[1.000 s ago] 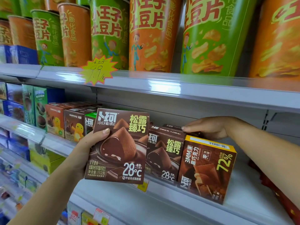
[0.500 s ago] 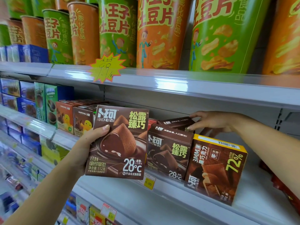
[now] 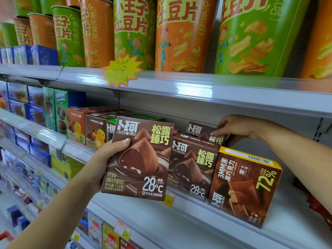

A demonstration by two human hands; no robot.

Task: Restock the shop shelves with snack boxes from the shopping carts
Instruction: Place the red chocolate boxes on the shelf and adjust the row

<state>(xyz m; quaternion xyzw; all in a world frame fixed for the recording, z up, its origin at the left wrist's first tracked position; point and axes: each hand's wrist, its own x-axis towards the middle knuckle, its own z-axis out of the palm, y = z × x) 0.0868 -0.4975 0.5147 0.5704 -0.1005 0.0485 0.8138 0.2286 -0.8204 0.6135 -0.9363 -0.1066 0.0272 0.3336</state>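
Three brown truffle boxes in all: one in the air, two on the shelf. With the left hand (image 3: 106,159), grips the held truffle box (image 3: 142,162) by its left edge, thumb flat on the front face, other fingers hidden behind; keeps it upright, face out, just ahead of the middle shelf (image 3: 287,221) and overlapping the left side of the front truffle box (image 3: 194,166). With the right hand (image 3: 233,126), reaches under the upper shelf (image 3: 215,88) and pinches the top right corner of the rear truffle box (image 3: 199,131), tilted, directly behind the front one. One yellow-topped dark chocolate box (image 3: 246,184), touching the front truffle box on its right, at the shelf lip. Left of the held box, two duck-print boxes (image 3: 76,126) side by side, then one green-faced box, mostly covered. Above, one row of green and orange chip tubs (image 3: 185,33), about nine across, blurred at the left end, and one yellow starburst price tag (image 3: 122,71) on the rail. Bare white shelf right of the dark chocolate box, up to red packets (image 3: 318,203) at the frame edge; open height between box tops and the upper shelf.
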